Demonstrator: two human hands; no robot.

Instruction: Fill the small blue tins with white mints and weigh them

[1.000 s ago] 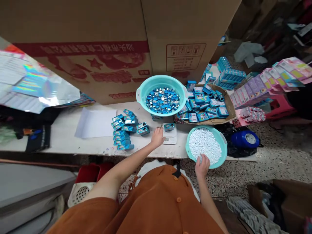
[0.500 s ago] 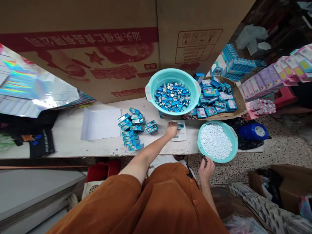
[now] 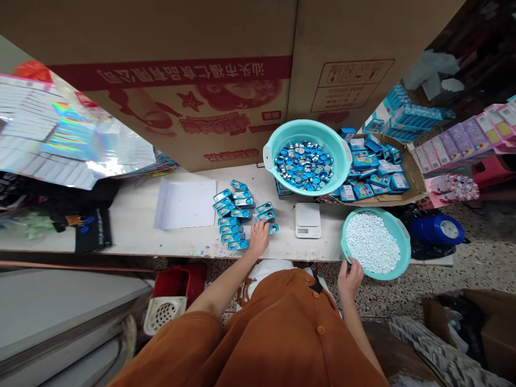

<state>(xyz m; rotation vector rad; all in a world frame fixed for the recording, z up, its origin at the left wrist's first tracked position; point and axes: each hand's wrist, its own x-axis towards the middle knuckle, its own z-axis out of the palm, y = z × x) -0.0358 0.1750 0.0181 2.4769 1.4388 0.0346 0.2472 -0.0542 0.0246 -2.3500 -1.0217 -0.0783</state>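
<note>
My left hand (image 3: 259,236) rests on the white table (image 3: 133,231), fingers closed on a small blue tin (image 3: 273,229) beside the pile of blue tins (image 3: 236,215). My right hand (image 3: 350,278) curls at the near rim of the teal basin of white tablets (image 3: 374,242); what its fingers hold is hidden. A small white scale (image 3: 308,220) stands bare between the two hands. Behind it sits a teal basin of blue and silver lids (image 3: 305,157).
Big cardboard cartons (image 3: 226,70) wall the back of the table. A white sheet (image 3: 186,203) lies left of the tins. A cardboard tray of blue boxes (image 3: 374,169) sits at the right, pink packs (image 3: 463,140) beyond. A red bin (image 3: 177,282) stands under the table.
My left hand took the tin off the scale and carried it left to the pile. My right hand left the tablets and drew back to the basin's near rim.
</note>
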